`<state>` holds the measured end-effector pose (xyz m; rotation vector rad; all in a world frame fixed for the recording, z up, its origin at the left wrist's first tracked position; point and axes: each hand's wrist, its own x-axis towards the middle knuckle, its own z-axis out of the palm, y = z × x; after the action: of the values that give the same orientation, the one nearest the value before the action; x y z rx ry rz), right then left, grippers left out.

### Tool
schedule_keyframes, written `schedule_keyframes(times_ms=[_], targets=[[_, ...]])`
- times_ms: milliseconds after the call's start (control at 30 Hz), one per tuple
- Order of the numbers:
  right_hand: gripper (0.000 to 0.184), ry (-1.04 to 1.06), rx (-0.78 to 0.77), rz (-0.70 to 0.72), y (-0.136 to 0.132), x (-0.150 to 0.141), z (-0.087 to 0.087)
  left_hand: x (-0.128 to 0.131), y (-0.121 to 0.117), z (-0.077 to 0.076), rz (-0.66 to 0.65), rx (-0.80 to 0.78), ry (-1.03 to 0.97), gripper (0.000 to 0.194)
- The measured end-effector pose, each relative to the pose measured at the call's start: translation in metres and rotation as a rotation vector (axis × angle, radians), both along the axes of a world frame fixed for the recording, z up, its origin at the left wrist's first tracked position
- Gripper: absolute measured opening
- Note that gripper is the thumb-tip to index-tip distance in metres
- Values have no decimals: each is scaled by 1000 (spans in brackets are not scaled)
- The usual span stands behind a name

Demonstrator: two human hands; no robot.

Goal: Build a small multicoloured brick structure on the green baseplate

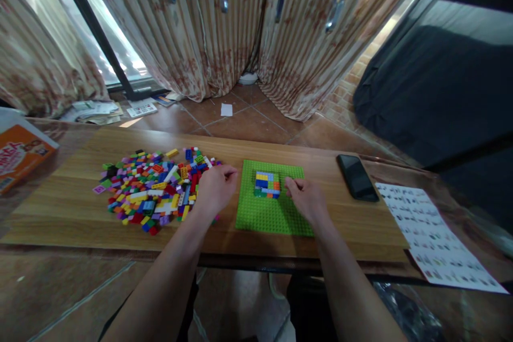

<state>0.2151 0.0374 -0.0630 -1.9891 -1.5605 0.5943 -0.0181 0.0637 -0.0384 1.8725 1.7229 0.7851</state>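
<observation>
A green studded baseplate (268, 216) lies on the wooden table, and a small build of joined toy bricks (262, 184) in blue, yellow, orange and light blue stands on it. My right hand (306, 197) is over the plate's right side, its fingers pinched together just right of the build. Between the brick pile (160, 189) and the plate is my left hand (217, 188), with thumb and fingertips drawn together toward the plate. Whether either pinch contains a brick is too small to make out. My left hand and forearm hide part of the pile's right edge.
A black phone (357, 177) lies right of the plate on the wooden table (72, 208). Beyond it, a printed sheet (435, 235) hangs past the table's edge. An orange and white package (24, 149) is at the far left. Curtains (192, 32) hang behind.
</observation>
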Motion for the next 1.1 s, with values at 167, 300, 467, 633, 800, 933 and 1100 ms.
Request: schedule_keyframes(times_ms=[167, 300, 467, 633, 800, 933, 1100], targets=[[39, 17, 313, -53, -9, -22, 20, -28, 8, 7, 171, 94, -93, 24], [24, 172, 370, 220, -23, -56, 22, -45, 14, 9, 320, 166, -262, 22], [15, 124, 218, 610, -37, -95, 7, -51, 17, 9, 388, 166, -473, 21], [38, -21, 144, 816, -40, -113, -1, -48, 15, 11, 378, 128, -497, 18], [36, -175, 128, 879, -36, -122, 1, -47, 15, 6, 330, 160, -465, 17], [21, -203, 86, 876, -31, -125, 1, -47, 15, 4, 287, 167, -444, 20], [13, -138, 124, 745, -28, -123, -4, -45, 10, 9, 201, 92, -324, 22]])
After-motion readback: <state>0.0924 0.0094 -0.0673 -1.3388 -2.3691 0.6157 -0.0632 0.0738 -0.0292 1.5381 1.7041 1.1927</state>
